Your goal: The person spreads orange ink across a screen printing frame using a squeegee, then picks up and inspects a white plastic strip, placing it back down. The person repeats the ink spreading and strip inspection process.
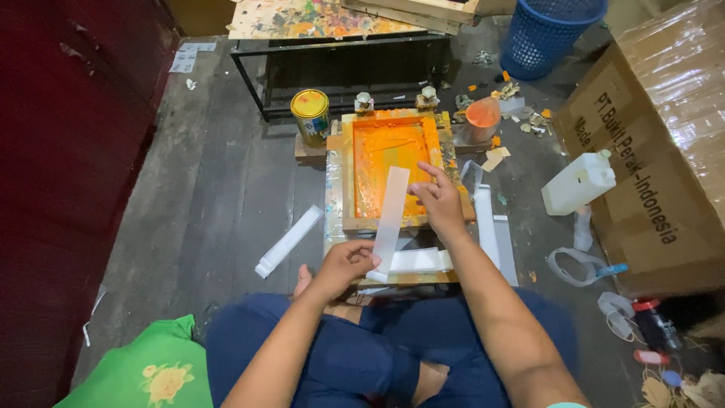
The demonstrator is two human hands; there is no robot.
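Fingers (361,257) of the left hand (343,266) are curled shut on the near end of a long white strip (391,219), pinching it, while the right hand (439,202) meets the strip's far half with thumb and fingertips closed lightly on its edge and the other fingers fanned loose; held at both ends like this, the strip stays taut and flat, slanting up over the frame rather than sagging into wet ink. The person sits cross-legged on the plank floor (219,196), knees in dark blue, so the work lies within easy reach. Just past the knees more white strips (418,261) lie stacked by the frame's near edge, and another lies off to the left (289,240) on the floor. Beyond is the wooden screen frame (389,168), its mesh flooded orange, lying flat on a low board. A yellow-lidded can (310,115) stands at its far left corner, an orange-smeared cup (482,118) at its far right. A white jug (579,182) lies to the right beside a cardboard box (664,151), a blue basket (550,32) farther back.
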